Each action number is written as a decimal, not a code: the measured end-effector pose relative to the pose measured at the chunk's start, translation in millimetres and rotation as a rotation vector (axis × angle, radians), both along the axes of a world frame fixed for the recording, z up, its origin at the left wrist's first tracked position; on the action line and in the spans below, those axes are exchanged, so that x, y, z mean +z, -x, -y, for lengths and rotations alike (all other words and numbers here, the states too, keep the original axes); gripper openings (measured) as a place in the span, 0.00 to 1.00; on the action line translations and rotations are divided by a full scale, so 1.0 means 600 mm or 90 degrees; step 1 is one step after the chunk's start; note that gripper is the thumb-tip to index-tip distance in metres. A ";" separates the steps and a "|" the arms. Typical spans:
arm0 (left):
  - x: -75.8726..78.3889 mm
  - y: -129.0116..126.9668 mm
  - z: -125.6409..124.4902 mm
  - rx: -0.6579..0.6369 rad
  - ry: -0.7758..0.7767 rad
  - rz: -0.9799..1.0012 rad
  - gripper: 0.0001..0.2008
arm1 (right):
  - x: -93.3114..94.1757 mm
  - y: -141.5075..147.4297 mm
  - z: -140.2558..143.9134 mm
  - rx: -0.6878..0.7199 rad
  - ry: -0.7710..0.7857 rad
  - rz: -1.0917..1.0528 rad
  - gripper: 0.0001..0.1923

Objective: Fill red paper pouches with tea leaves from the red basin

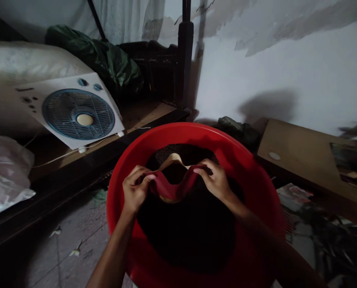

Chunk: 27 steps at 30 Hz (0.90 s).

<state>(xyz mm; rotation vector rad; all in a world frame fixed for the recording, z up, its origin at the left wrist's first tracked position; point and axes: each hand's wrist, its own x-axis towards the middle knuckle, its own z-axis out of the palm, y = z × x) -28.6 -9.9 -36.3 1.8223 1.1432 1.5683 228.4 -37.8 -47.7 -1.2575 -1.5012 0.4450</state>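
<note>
A pale plastic bag (7, 172) sits well left of the red tub (193, 129); nearer to the tub's left stands a box fan (84, 119), with a green bundle (106, 64) behind, beyond the tub. My left hand (135, 189), inside the tub's rim, pinches one side of a red and tan pouch (174, 191), which hangs open-mouthed over the dark stuff (190, 236) in the tub and partly blocks my sight of it. My right hand (216, 180) pinches the pouch's other side. A wooden table (298, 148) stands right of the tub.
</note>
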 end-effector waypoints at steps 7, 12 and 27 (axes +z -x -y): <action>-0.002 0.005 -0.002 0.005 0.027 0.003 0.13 | -0.014 -0.003 0.002 0.018 0.034 -0.035 0.15; 0.005 0.018 -0.017 -0.140 0.085 -0.017 0.15 | 0.020 -0.023 0.005 0.142 0.086 -0.023 0.12; 0.025 0.018 -0.020 -0.141 0.029 -0.160 0.11 | 0.031 0.023 0.081 -0.030 0.042 0.100 0.11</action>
